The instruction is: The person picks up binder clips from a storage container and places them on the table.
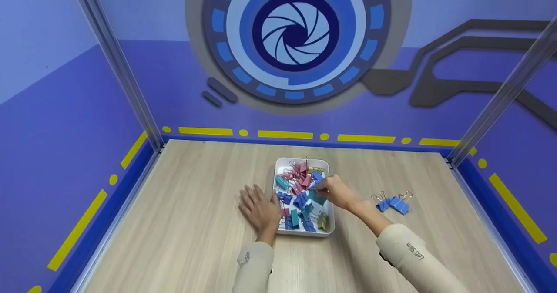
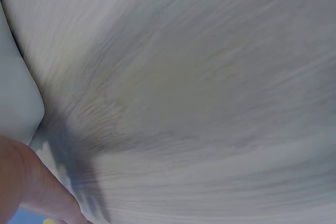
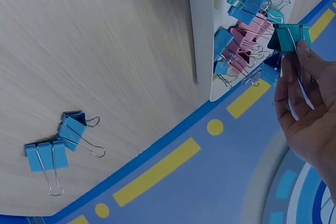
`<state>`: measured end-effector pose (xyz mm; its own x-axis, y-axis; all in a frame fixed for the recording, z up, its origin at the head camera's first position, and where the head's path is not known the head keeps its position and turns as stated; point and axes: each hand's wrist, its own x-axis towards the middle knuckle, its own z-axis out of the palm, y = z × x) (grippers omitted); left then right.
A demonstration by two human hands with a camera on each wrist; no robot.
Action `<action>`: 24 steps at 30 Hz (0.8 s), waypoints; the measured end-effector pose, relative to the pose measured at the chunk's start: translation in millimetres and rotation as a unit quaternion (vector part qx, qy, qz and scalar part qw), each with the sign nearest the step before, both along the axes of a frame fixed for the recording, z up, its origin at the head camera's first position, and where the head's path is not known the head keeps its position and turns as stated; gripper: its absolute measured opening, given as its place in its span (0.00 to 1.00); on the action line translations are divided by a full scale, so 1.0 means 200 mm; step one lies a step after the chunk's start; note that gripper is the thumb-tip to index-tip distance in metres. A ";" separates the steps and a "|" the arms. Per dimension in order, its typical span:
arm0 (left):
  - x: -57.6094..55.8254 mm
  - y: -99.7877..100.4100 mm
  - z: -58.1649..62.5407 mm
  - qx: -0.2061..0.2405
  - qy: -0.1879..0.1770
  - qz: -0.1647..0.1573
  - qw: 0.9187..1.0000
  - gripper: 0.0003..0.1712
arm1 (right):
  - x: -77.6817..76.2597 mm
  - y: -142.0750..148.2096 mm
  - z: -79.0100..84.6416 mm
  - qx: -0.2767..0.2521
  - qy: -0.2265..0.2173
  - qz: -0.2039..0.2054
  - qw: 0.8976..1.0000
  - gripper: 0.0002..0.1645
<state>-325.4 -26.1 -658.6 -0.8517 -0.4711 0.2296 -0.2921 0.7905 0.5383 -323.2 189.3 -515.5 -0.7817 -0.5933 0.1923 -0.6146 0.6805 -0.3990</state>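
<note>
From the head view, your two bare hands work at a white rectangular tray [image 1: 304, 234], placed just below and right of the frame's centre on a light wood-grain table [image 1: 196, 210]. The tray holds a loose jumble of binder clips: pink clips [image 1: 306, 181] toward its top, blue clips [image 1: 300, 200] near its middle, teal clips [image 1: 294, 219] mostly lower down, and a gold clip [image 1: 322, 221] at its lower right.

Your right hand [image 1: 341, 193] reaches over the tray's right side. In the right wrist view, at the upper right, its thumb and fingers pinch a teal binder clip [image 3: 292, 38] by its wire handles. A darker blue clip [image 3: 271, 67] shows just beside those fingers; whether they touch it, you cannot tell.

Your left hand [image 1: 261, 210] lies at the tray's left edge, fingers spread and extended, grasping nothing. The left wrist view shows only part of it, at the lower left.

Right of the tray in the head view, well apart from it, two blue binder clips [image 1: 400, 204] lie close together on the table. Beige sleeves [image 1: 253, 267] cover your forearms.
</note>
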 end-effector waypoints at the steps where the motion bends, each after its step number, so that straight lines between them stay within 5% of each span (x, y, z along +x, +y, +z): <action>1: 0.00 0.00 0.00 -0.001 -0.001 0.000 1.000 0.42 | 0.00 0.00 0.01 -0.006 -0.002 0.002 1.000 0.10; 13: 0.00 -0.01 0.02 0.002 -0.014 0.000 1.000 0.43 | 0.00 -0.01 -0.02 -0.012 -0.008 0.008 1.000 0.13; 17: 0.00 -0.01 0.01 -0.001 -0.011 0.002 1.000 0.42 | -0.01 -0.01 -0.07 -0.051 -0.010 0.023 0.998 0.11; 21: 0.00 0.00 0.02 0.005 -0.007 0.003 1.000 0.43 | -0.03 -0.01 -0.15 -0.121 -0.065 0.002 0.991 0.10; 24: 0.01 0.01 0.02 0.005 -0.008 0.003 1.000 0.43 | -0.03 0.00 -0.22 -0.186 -0.141 -0.026 0.972 0.12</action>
<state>-324.1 -24.3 -655.3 -0.8518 -0.4791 0.2120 -0.3058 0.7832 0.5414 -329.8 188.4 -558.5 -0.8615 -0.4822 0.1591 -0.4133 0.4838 -0.7714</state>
